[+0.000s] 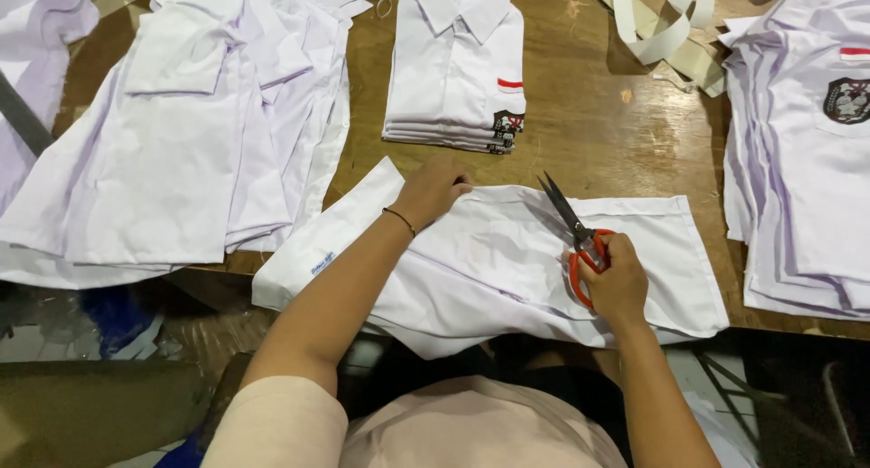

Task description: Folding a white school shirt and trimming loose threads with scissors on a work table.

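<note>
Table: wooden table (589,133) bore one folded shirt stack (458,69).
Left hand (433,189): fingers curled, pressing white shirt (507,260).
Right hand (618,282): fingers closed through one pair of scissors (573,228).

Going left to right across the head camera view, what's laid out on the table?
Unfolded white shirts pile → left hand → folded shirt stack → red-handled scissors in right hand → stacked badge shirts. Both hands rest on the white shirt at the table edge.
</note>
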